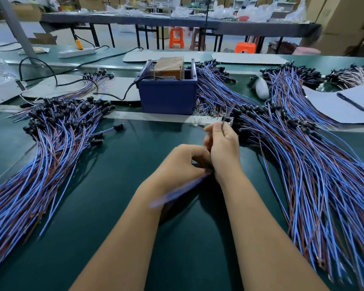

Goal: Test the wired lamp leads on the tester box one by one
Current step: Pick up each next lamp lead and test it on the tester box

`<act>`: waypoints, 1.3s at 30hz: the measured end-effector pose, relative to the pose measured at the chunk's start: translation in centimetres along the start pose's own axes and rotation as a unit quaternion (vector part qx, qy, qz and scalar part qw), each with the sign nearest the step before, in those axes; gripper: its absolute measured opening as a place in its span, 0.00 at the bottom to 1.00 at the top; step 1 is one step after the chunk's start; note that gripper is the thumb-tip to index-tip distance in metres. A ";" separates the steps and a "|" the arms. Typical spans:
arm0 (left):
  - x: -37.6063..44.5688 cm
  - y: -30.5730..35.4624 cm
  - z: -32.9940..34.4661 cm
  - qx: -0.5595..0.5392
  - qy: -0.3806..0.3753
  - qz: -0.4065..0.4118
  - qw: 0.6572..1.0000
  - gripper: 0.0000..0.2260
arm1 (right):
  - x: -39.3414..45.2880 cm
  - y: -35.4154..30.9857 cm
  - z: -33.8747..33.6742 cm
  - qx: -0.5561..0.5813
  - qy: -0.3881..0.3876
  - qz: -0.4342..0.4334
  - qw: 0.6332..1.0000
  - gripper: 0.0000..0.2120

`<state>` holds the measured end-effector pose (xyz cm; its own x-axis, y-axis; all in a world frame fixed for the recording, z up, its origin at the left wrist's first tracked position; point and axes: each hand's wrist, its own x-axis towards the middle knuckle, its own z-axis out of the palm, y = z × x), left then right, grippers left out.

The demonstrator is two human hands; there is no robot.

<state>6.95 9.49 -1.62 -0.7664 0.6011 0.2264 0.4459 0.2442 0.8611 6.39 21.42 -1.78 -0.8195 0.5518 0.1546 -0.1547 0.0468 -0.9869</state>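
The blue tester box (167,95), with a brown block and metal pins on top, stands at the table's middle back. My right hand (223,148) pinches a blue and brown lamp lead (229,111) near its black socket, which is lifted and blurred in front of the box. My left hand (183,164), fingers curled, holds a blurred blue lead (177,192) that trails down to the left. Both hands touch over the green mat. A big pile of leads (51,148) lies to the left and another pile of leads (303,164) to the right.
More bundles of leads (214,80) lie behind and right of the box. White paper (332,108) with a pen (352,102) sits at far right. A black cable (114,96) runs left from the box. A power strip (76,52) lies at the back left.
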 end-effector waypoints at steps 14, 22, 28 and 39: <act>-0.1 0.7 0.2 -0.054 0.008 -0.090 0.994 0.11 | 1.2 -2.7 -6.6 -0.404 -0.003 -0.087 0.911 0.13; -0.4 1.0 0.3 -0.031 0.009 -0.119 0.992 0.10 | 4.3 -5.9 -12.8 -0.579 0.009 -0.121 0.806 0.09; -0.4 0.9 0.4 -0.028 0.014 -0.114 0.993 0.10 | 3.4 -4.9 -11.1 -0.666 0.036 -0.130 0.734 0.16; -0.4 -1.6 -3.8 0.201 0.323 -0.138 0.914 0.10 | -2.2 0.4 1.4 -0.504 -0.139 -0.152 0.839 0.11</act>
<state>4.80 5.96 -1.39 -0.9306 -0.0693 0.3595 0.2290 0.6560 0.7191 7.34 19.07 -2.47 -0.9453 0.1782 0.2734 0.0510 0.9081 -0.4157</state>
